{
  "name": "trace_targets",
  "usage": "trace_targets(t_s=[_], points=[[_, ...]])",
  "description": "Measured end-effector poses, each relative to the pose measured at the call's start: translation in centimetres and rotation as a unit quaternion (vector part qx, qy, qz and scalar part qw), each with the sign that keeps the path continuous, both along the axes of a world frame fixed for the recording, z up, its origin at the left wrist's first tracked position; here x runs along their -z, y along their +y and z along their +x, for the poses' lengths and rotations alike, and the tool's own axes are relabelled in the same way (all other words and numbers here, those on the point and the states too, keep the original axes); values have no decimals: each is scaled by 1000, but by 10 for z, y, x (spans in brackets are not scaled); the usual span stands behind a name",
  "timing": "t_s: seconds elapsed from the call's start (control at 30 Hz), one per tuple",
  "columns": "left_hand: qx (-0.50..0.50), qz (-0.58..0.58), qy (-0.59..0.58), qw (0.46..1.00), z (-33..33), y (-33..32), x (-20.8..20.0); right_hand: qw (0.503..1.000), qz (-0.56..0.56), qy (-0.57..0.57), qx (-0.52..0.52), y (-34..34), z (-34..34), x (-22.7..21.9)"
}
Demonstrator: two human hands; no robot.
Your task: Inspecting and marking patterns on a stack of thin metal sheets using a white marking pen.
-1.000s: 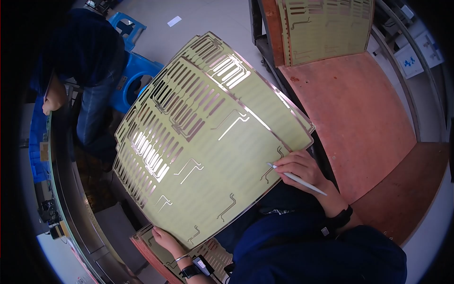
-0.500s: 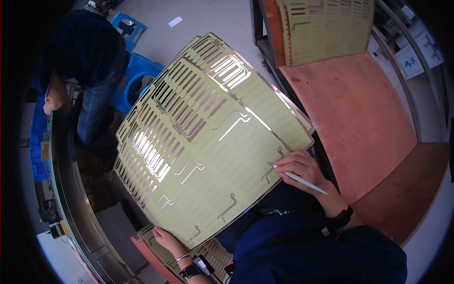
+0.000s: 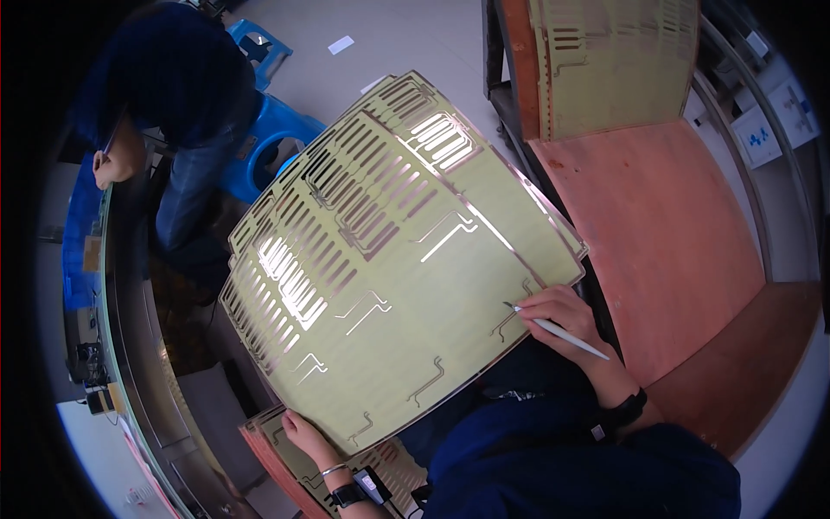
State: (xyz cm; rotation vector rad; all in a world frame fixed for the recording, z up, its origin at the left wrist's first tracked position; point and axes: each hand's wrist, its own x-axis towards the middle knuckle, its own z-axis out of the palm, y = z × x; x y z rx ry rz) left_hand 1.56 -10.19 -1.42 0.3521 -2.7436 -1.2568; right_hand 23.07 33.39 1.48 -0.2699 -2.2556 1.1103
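A large pale yellow-green circuit board panel (image 3: 450, 303) with shiny copper tracks lies tilted in front of me. My left hand (image 3: 304, 439) grips its near left edge, the fingers partly hidden by the panel. My right hand (image 3: 560, 320) rests at the near right edge, closed around a slim white pen-shaped knife (image 3: 566, 336). The dark, pointed tip of that knife sits at or just above a thin copper track on the panel. I cannot tell whether the tip touches. A dark band circles each of my wrists.
Beneath the near left corner is a stack of similar panels (image 3: 272, 441). At right, another panel (image 3: 618, 69) leans upright on a reddish board (image 3: 666, 251). A co-worker (image 3: 186, 86) bends over a long bench (image 3: 143, 346) at left, near blue stools (image 3: 272, 134).
The whole view has shifted slightly, so the panel and surroundings appear a little farther right. Both hands keep their hold, and the knife tip stays around the same track.
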Motion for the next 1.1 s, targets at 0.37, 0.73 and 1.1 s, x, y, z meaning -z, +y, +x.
trace_targets(t_s=[0.37,0.73,1.1], points=[[-118,309,-7,944,8,1,-15,971,-62,-53,224,9,27,23],[-113,391,32,913,43,23,-44,952,-220,19,212,14,21,43],[-97,444,64,888,49,58,-60,791,-550,186,190,35,16,-9]])
